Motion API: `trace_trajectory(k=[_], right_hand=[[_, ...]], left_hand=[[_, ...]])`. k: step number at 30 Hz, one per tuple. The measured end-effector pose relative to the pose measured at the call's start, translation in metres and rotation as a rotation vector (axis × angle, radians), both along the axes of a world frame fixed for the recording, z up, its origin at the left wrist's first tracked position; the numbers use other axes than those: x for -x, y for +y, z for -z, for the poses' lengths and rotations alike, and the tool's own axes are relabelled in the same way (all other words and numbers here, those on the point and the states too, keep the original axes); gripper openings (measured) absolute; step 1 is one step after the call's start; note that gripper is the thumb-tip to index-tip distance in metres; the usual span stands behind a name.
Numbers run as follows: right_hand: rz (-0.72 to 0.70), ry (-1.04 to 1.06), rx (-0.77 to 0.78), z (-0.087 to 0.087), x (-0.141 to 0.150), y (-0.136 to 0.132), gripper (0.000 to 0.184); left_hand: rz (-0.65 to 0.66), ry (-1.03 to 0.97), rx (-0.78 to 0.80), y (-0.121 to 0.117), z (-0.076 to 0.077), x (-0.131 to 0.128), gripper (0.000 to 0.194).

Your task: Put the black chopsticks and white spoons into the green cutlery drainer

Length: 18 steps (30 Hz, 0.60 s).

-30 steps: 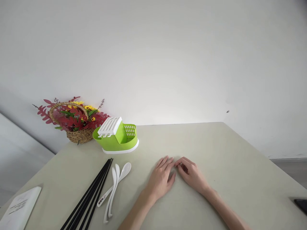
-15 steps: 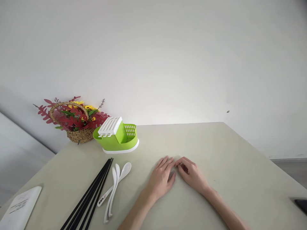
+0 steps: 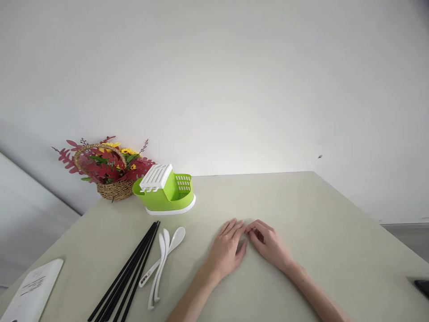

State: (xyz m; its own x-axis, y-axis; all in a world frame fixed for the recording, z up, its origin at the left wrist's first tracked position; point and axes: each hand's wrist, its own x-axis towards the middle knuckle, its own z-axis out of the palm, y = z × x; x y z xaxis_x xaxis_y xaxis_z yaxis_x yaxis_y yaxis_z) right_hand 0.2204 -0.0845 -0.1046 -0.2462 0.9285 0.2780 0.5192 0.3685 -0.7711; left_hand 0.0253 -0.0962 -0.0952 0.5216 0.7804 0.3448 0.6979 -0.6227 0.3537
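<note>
Bare left hand (image 3: 224,253): is resting open and flat, palm down, on the pale, smooth tabletop (image 3: 308,214).
Bare right hand (image 3: 268,246): is curling loosely, half open, fingertips lying just beside the left's.
Three glossy white spoons (image 3: 163,257): are lying crossed, left of the left hand.
Long black chopsticks (image 3: 131,267): are lying bunched beside the spoons.
Green plastic caddy (image 3: 167,201): is standing behind them.

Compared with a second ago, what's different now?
Everything slid slightly right in the picture, likely from a camera move. Nothing visibly moved on the table; nothing was visibly taken hold of or let go. The left hand, right hand, white spoons, black chopsticks and green holder stayed put.
</note>
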Motion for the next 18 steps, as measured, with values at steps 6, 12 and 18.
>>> trace_trajectory(k=[6, 12, 18], right_hand=[[-0.002, 0.000, -0.007, 0.001, 0.000, 0.000, 0.024], [0.005, -0.002, -0.022, 0.001, 0.001, -0.001, 0.024], [0.009, -0.026, -0.023, 0.001, 0.000, -0.002, 0.023]], left_hand=[[-0.031, 0.087, -0.033, -0.018, 0.001, -0.004, 0.053], [-0.013, 0.180, -0.041, -0.068, -0.002, 0.003, 0.063], [0.116, 0.178, -0.029, -0.111, 0.005, 0.030, 0.078]])
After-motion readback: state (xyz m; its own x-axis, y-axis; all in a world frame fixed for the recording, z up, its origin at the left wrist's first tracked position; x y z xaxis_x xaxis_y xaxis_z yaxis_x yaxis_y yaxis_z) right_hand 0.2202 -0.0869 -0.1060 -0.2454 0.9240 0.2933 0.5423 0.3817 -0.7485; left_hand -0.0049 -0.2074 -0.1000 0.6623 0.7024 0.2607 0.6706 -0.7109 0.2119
